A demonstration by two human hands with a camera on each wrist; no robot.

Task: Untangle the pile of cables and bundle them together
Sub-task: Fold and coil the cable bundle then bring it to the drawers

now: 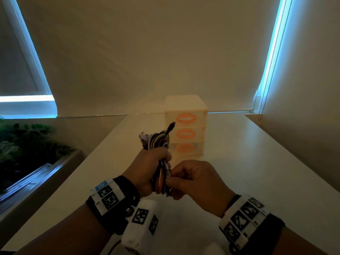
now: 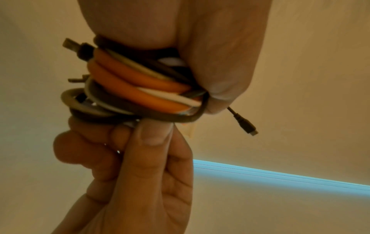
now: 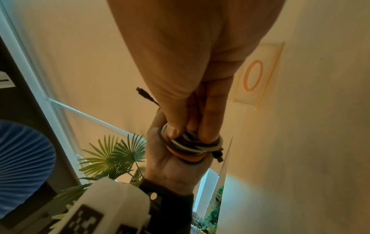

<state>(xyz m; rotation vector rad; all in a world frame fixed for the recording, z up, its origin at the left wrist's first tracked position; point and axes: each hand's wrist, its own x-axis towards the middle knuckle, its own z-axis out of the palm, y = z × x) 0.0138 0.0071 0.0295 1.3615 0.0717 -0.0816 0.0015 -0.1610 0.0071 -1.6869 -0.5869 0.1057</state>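
We hold the cables (image 1: pixel 158 144) coiled in a bundle above the tabletop (image 1: pixel 239 153). Our left hand (image 1: pixel 147 166) is clenched round the middle; our right hand (image 1: pixel 191 179) pinches the strands at the near end. The bundle looks light, soft and springy, so loops may slip. We judge the middle the best hold. A loose plug (image 1: pixel 172 124) sticks up. The drawers (image 1: pixel 185 107) stand beyond, and the tabletop's left edge is near.

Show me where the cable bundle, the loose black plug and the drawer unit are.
cable bundle (image 2: pixel 140 88): left wrist view, on an orange loop.
black plug (image 1: pixel 172 124): head view, on its tip above the bundle.
drawer unit (image 1: pixel 185 105): head view, on its top edge.
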